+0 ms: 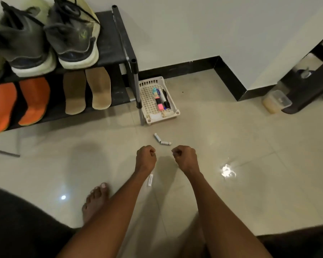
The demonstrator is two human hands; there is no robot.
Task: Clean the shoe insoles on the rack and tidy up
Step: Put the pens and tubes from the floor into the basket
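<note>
Your left hand (145,157) and right hand (184,157) hover fisted, holding nothing visible. Two tan flat insoles (86,92) lie on the black rack's (117,53) lower shelf. The white perforated plastic basket (149,101) holds markers (162,98).

Bare floor (231,146) beyond batteries (161,140)

Glossy beige floor tiles (231,146) spread out under and ahead of the fingers, crossed by thin grout lines. A bright glare patch (228,171) lies just right of the fingers, and a small light spot (63,197) sits back to their left. Far ahead rises a plain white wall (194,28) with a black skirting board (185,68) that steps around a corner. Dark furniture (309,86) stands far right.
</note>
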